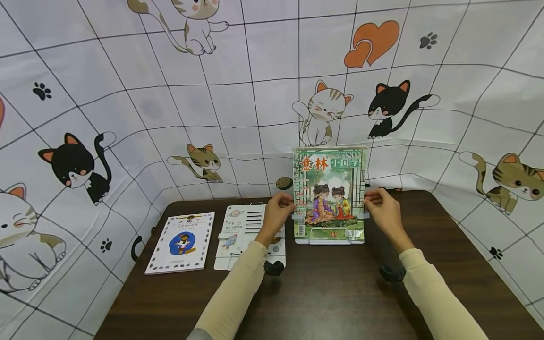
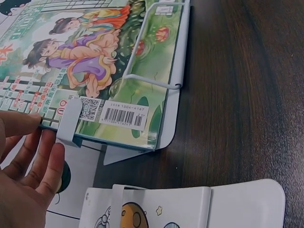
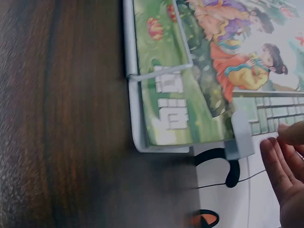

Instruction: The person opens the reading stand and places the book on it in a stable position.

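A green illustrated magazine (image 1: 329,189) leans upright on a white book stand (image 1: 329,242). A wire bracket (image 2: 152,81) crosses the lower front of its cover, and white side clips (image 2: 70,118) hook over both side edges. At the magazine's left edge, just above the clip, my left hand (image 1: 277,215) pinches it with the thumb in front and the other fingers behind. My right hand (image 1: 386,215) pinches the opposite edge, its thumb and fingertips beside the right clip (image 3: 241,135).
Left of the magazine, a second white stand (image 1: 231,231) printed with planets lies on the dark wooden table (image 1: 323,293), partly hidden by my left arm. A white booklet (image 1: 180,243) lies farther left. Behind the table hangs a cat-patterned cloth (image 1: 263,108).
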### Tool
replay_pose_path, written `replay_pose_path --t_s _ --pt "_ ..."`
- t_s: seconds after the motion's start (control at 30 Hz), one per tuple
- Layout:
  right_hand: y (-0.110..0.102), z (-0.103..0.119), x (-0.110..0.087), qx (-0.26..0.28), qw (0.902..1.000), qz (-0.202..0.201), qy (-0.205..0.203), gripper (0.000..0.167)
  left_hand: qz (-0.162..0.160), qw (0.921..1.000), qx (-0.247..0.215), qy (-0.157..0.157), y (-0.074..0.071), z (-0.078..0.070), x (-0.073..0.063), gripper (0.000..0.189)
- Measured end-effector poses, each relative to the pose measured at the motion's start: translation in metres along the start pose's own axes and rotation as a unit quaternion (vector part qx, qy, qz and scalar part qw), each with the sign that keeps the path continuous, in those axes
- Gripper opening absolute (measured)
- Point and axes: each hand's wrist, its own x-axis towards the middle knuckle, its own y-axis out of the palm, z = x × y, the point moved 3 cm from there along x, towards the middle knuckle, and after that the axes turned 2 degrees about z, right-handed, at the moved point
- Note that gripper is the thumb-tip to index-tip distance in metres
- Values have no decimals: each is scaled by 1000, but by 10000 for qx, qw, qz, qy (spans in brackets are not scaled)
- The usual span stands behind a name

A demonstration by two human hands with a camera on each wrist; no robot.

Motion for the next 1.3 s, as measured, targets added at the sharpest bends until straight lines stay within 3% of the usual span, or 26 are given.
replay_pose_path --t_s 0.17,0.3,0.67,0.87,1.13,1.3 --pt "-4 12 0 386 9983 -444 43 23 40 9998 -186 -20 -7 -2 -1 21" --pt "-2 26 -4 561 9977 -344 -145 21 12 9997 -242 -16 -21 -4 -5 22" --pt "24 74 -24 659 9925 631 -815 19 -81 9996 -270 -14 -74 -4 -21 19" --pt "51 97 -38 808 9848 1217 -939 11 -16 9997 -147 -201 -99 2 -39 18" --pt "97 119 -63 1090 9684 2118 -741 9 80 9974 460 -545 -128 20 -69 22" --pt "126 122 -81 746 9583 2608 -896 7 191 9921 1002 -724 -142 31 -88 20"
